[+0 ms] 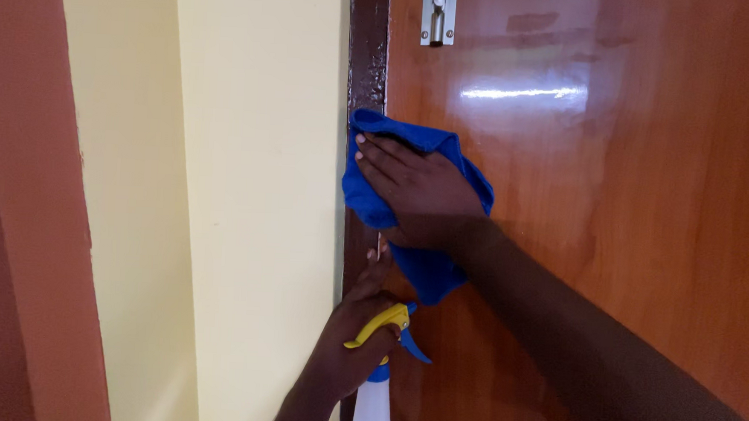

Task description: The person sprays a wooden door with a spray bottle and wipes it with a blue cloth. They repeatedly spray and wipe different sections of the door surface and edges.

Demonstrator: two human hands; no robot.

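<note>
Right hand (418, 200) laid flat, fingers together and stretched toward the left, palm pressing a crumpled blue microfibre cloth (423, 269) against the left edge of a glossy reddish-brown wooden door (614, 206). Right forearm runs in from the lower right corner, rising diagonally to the wrist. Cloth bunches above the fingertips and hangs below the heel of the hand; its left part overlaps the dark brown door frame strip (367, 56). Left hand (354, 346) sits lower, just beneath the cloth, wrist coming up from the bottom edge. It is closed around the neck of a white plastic spray bottle (372, 411) with a yellow trigger and blue nozzle (414, 348); thumb lifted upward along the frame, close to the cloth's lower edge, contact unclear. Bottle held upright, nozzle pointing right toward the door. Pale yellow painted wall (247, 204) stands left of the frame; a terracotta-coloured wall section (14, 243) fills the far left. Small silver metal latch plate (439, 13) is fixed high on the door, well above both hands.
</note>
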